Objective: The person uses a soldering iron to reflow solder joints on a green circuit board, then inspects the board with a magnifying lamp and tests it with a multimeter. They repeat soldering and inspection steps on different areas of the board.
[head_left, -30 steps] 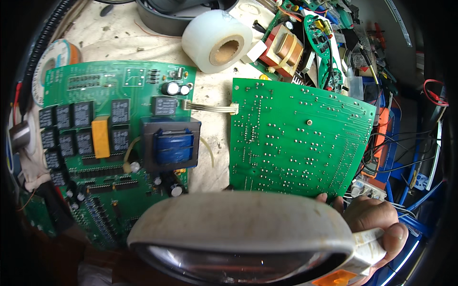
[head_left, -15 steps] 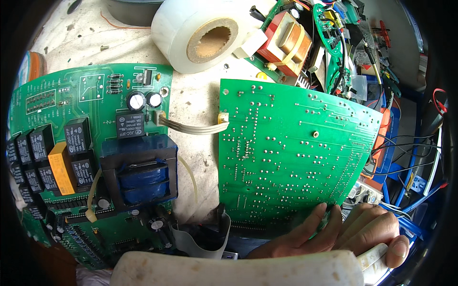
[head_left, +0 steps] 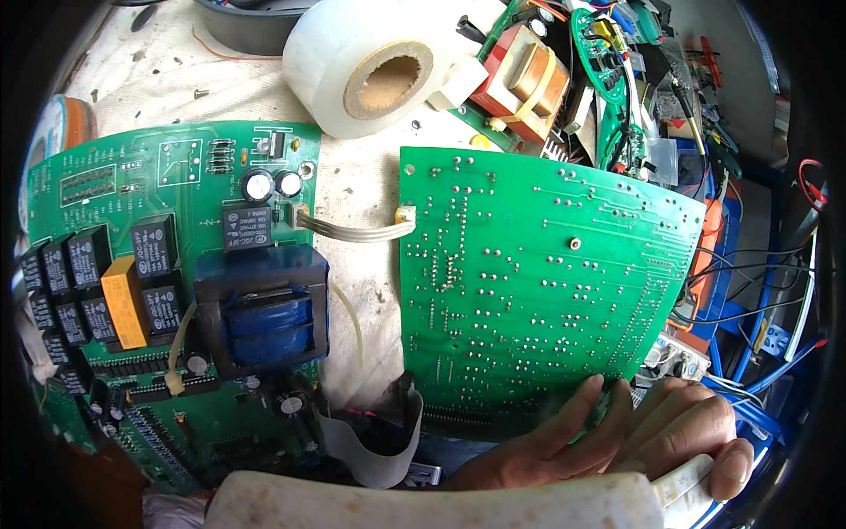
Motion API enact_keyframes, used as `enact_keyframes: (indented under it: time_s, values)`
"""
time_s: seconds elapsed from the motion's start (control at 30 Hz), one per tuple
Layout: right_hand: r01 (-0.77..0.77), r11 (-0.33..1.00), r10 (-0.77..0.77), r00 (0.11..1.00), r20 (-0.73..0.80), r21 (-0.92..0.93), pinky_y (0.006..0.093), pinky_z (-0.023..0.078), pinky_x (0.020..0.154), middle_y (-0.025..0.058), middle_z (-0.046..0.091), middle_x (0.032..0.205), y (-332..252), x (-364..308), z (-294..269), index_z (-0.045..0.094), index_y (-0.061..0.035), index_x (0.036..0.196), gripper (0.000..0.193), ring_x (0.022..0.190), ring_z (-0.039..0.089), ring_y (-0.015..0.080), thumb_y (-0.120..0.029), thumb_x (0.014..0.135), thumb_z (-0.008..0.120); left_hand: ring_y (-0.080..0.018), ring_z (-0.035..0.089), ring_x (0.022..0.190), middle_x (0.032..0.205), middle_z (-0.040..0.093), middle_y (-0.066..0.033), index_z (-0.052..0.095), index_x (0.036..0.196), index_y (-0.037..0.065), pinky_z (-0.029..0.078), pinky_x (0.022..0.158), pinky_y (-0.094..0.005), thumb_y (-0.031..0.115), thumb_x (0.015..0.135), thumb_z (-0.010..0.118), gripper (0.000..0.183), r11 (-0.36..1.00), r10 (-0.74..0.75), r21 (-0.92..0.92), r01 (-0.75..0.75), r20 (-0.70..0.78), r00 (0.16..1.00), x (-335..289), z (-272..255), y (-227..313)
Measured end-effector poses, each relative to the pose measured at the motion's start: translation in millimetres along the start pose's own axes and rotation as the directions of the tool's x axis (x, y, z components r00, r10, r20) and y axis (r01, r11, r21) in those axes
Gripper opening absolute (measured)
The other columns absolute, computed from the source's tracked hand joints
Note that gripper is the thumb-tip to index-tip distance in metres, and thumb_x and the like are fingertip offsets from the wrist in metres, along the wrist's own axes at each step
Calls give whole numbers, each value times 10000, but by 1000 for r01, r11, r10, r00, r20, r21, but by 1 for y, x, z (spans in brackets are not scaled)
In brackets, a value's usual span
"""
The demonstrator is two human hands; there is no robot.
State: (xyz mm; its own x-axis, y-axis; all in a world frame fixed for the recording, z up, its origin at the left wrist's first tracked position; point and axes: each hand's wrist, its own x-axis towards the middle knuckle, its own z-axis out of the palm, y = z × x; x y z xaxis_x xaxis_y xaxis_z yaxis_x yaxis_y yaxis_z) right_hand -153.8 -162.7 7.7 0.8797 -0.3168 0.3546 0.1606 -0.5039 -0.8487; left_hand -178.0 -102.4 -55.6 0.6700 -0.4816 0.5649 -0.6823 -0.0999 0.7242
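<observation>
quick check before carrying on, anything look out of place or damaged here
A small screw-like piece lies loose on the speckled cloth, attached to nothing. Brown spots stain the cream casing. The left board and right board show no obvious damage.

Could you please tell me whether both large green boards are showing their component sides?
No, the left board shows relays, but the right board shows rows of solder joints.
</observation>
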Motion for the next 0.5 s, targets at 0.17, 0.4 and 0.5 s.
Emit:
enact_keyframes:
  time_s: [0.17,0.4,0.5]
  values:
    - [-22,999,21,999,26,34,376,539,873,169,639,1029,-1,-6,-5,527,-29,1143,492,935,640,255,-291,826,798,-350,549,1325,1357,613,-181,605,1312,24,453,1125,-536,241,917,609,450,997,32,-78,-27,65,997,-4,-19,-3]
    - [-23,989,9,995,96,143,384,534,929,182,634,1090,-20,-13,-45,514,-18,1229,578,1008,645,268,-285,820,824,-246,571,1330,1395,605,-132,587,1387,38,424,1167,-514,270,977,542,473,999,16,32,-21,135,991,-2,-51,10]
    - [-44,976,24,995,96,211,387,532,953,188,632,1116,-30,-15,-71,509,-13,1266,617,1040,646,274,-283,818,836,-250,565,1340,1432,586,-144,562,1440,68,472,1132,-484,337,991,569,524,935,185,213,-282,385,904,-12,-95,0]
